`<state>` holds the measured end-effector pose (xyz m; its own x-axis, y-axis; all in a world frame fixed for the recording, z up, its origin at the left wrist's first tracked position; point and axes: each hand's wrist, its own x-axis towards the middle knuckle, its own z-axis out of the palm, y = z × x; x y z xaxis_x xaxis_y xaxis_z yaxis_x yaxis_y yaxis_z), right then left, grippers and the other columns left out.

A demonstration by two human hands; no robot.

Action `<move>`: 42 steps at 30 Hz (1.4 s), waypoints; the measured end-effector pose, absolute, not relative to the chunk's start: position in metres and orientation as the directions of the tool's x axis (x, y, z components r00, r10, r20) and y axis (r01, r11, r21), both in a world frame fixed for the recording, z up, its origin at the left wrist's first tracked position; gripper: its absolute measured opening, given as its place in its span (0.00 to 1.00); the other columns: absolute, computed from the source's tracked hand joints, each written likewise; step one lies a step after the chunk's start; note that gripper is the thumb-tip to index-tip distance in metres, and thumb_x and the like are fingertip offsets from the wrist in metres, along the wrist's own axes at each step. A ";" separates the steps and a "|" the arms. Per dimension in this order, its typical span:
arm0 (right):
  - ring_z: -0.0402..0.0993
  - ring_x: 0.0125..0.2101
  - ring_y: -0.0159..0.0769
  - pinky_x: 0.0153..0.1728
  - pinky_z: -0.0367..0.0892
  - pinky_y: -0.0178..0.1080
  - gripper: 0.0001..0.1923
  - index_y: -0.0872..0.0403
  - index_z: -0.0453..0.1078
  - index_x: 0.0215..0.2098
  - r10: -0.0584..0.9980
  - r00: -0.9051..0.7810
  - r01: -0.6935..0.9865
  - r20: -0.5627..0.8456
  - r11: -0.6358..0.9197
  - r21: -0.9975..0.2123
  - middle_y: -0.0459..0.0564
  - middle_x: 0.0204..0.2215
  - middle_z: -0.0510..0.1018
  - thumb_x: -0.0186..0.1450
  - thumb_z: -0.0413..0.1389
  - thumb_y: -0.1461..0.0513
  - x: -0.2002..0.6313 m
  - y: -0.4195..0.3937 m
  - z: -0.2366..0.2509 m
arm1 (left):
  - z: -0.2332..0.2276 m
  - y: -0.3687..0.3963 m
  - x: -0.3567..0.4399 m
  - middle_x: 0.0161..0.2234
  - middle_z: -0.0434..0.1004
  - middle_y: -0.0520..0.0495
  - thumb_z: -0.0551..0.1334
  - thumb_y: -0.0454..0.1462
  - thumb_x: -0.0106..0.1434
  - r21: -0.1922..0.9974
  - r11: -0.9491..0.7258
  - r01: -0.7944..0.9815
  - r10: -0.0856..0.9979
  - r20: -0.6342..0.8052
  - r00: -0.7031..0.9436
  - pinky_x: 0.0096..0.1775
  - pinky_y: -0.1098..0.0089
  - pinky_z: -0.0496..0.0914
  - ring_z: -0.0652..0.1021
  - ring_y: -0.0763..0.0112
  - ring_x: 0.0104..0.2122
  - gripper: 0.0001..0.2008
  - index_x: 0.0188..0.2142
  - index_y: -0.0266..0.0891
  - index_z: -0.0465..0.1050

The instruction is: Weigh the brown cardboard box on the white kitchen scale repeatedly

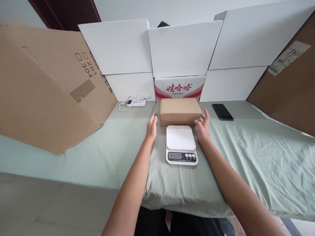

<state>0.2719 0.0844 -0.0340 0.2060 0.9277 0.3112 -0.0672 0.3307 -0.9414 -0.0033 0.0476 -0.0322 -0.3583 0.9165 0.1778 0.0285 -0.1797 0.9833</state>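
Both hands, left hand (151,127) and right hand (203,126), flank the cardboard box (180,110), perhaps touching.

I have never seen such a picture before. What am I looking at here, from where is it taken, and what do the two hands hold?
There is no machine here: a person wears one camera on the head, looking forward and down at their own bare arms. The left hand and right hand reach open toward the two ends of a brown cardboard box; neither grips anything. In front of the box sits a white kitchen scale. A black phone and a white power strip also lie on the green sheet.
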 end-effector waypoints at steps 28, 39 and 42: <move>0.66 0.74 0.58 0.81 0.57 0.66 0.39 0.43 0.67 0.72 0.939 0.113 -0.029 0.324 0.329 -0.944 0.51 0.73 0.76 0.62 0.62 0.53 0.261 0.074 -0.020 | -0.031 0.042 0.006 0.78 0.72 0.42 0.53 0.69 0.75 0.978 -0.208 -0.013 0.974 0.206 -0.089 0.80 0.48 0.60 0.64 0.46 0.82 0.44 0.74 0.45 0.74; 0.60 0.81 0.56 0.80 0.58 0.64 0.54 0.36 0.49 0.83 0.838 -0.011 -0.133 0.546 0.540 -0.831 0.52 0.83 0.61 0.66 0.70 0.44 0.275 0.042 0.012 | 0.004 -0.008 -0.003 0.79 0.70 0.37 0.60 0.71 0.70 0.914 -0.406 0.016 0.901 0.403 -0.160 0.80 0.48 0.59 0.64 0.41 0.82 0.48 0.75 0.43 0.72; 0.62 0.80 0.55 0.79 0.61 0.63 0.55 0.33 0.45 0.84 0.846 -0.057 -0.102 0.530 0.524 -0.846 0.52 0.83 0.61 0.68 0.70 0.45 0.288 0.004 0.006 | -0.003 -0.055 0.006 0.80 0.67 0.36 0.59 0.71 0.71 0.907 -0.421 -0.034 0.894 0.408 -0.183 0.80 0.48 0.60 0.62 0.40 0.82 0.49 0.76 0.42 0.71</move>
<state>0.2875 0.0043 0.0061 -0.0567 0.8459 0.5304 -0.1021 0.5235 -0.8459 0.0059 -0.0547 -0.0025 -0.1834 0.8944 0.4080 -0.0339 -0.4205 0.9066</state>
